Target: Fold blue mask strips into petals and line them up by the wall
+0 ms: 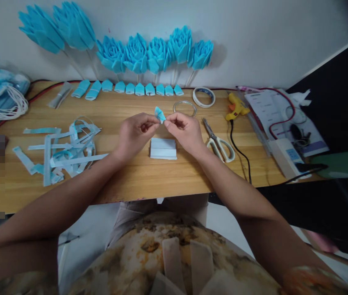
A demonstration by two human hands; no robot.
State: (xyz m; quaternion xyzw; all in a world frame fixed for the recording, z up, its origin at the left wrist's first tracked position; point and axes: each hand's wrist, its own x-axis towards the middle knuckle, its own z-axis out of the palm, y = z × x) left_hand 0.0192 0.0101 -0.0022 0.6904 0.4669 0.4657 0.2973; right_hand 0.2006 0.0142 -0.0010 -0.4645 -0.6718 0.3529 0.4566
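On the wooden table (130, 182), strips (71, 160) and scissors (213, 137) flank the left hand (135, 133) and right hand (187, 131), both pinching one blue piece (160, 114).

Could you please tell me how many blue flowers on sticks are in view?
7: two large flowers at the left, then five smaller flowers in a row to their right. None seems to be hidden.

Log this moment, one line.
Left hand: pinching small folded blue fabric-like piece | Right hand: pinching same piece | Nearer body: pale rectangular pleated sheet on brown wooden table | Beside right hand: white-handled metal scissors
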